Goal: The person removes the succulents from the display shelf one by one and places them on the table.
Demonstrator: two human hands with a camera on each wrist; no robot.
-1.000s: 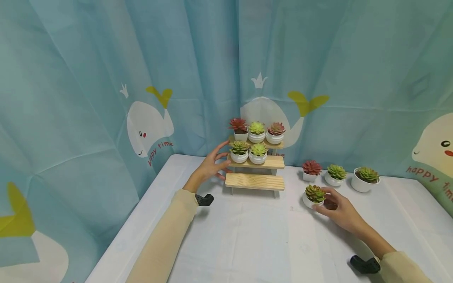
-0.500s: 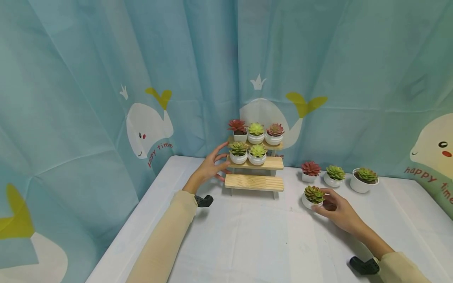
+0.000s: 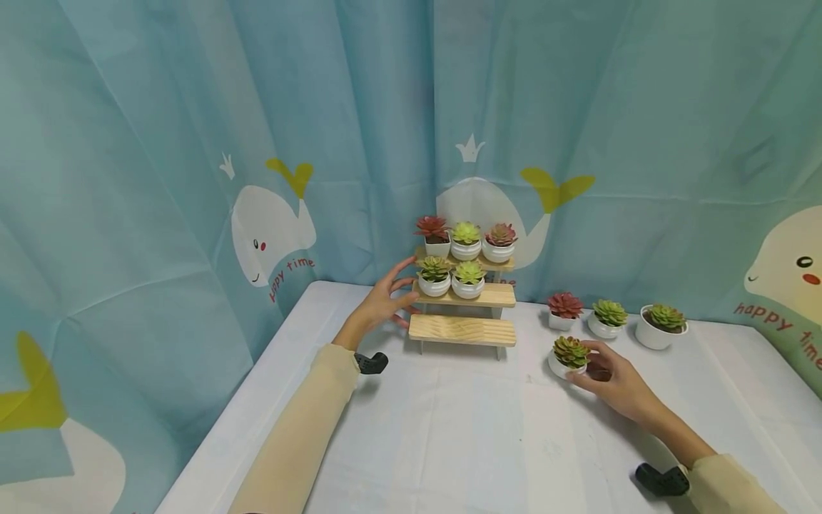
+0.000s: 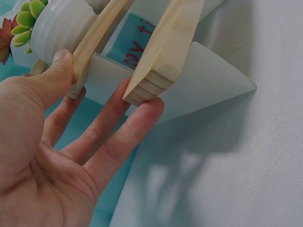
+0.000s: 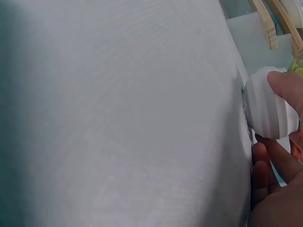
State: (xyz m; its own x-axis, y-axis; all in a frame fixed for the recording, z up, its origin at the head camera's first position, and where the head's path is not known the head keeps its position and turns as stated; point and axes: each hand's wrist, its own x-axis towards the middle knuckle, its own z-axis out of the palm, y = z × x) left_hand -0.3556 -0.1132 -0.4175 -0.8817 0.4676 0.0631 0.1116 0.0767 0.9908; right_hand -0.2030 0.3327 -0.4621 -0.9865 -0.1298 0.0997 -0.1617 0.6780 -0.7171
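A three-step wooden plant stand (image 3: pixel 462 330) stands at the back of the table. My left hand (image 3: pixel 380 303) holds its left side. In the left wrist view, the thumb lies on the middle shelf's end and fingertips (image 4: pixel 150 109) touch the lowest shelf's end. My right hand (image 3: pixel 615 382) grips a potted succulent (image 3: pixel 570 353), green with reddish tips, in a white pot. In the right wrist view the thumb lies on the white pot (image 5: pixel 267 104), which is at the table surface; its plant is mostly hidden.
Three succulents, one red (image 3: pixel 433 230), stand on the top shelf. Two green ones, including a left one (image 3: pixel 434 275), occupy the middle shelf. Behind my right hand are a red succulent (image 3: pixel 565 308), a green one (image 3: pixel 609 318) and a wider-potted one (image 3: pixel 661 328). A blue curtain (image 3: pixel 359 143) hangs behind.
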